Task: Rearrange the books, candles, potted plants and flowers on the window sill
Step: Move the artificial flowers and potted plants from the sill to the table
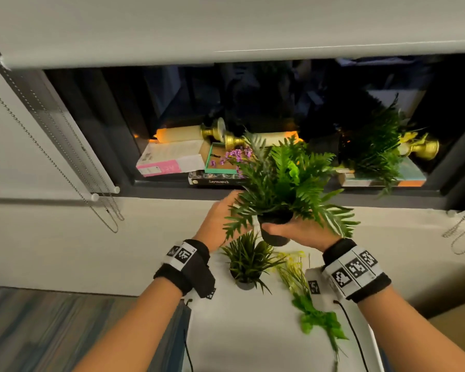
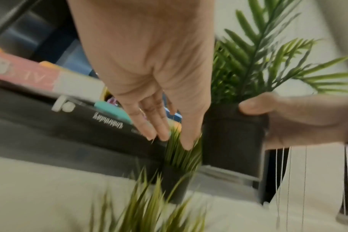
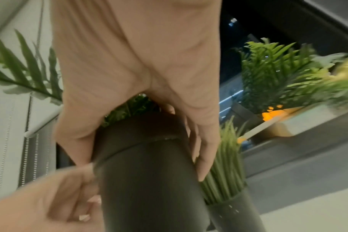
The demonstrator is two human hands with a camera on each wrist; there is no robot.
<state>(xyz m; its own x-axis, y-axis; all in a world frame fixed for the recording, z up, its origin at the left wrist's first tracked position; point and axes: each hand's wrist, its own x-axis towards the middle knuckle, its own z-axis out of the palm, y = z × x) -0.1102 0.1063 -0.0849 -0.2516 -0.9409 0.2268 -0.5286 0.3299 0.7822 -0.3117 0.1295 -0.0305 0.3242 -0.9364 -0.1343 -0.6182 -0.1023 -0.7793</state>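
My right hand point(image 1: 293, 229) grips the black pot point(image 1: 275, 237) of a leafy fern point(image 1: 287, 175), held in the air just below the window sill point(image 1: 172, 189). The wrist views show the thumb and fingers wrapped round the pot point(image 3: 149, 172) near its rim. My left hand point(image 1: 218, 218) is beside the pot on the left, fingers relaxed, holding nothing. A small grass plant point(image 1: 246, 261) and a yellow flower stem point(image 1: 301, 288) are on the white table below. On the sill lie books point(image 1: 169, 159), toppled candles in gold holders point(image 1: 180, 133), purple flowers point(image 1: 238, 154) and another fern point(image 1: 373, 146).
A roller blind point(image 1: 226, 28) hangs low over the dark window. Bead chains dangle at the left point(image 1: 102, 210) and right point(image 1: 462, 232) of the sill. The white table point(image 1: 253, 339) stands against the wall under the sill, with thin cables along its edges.
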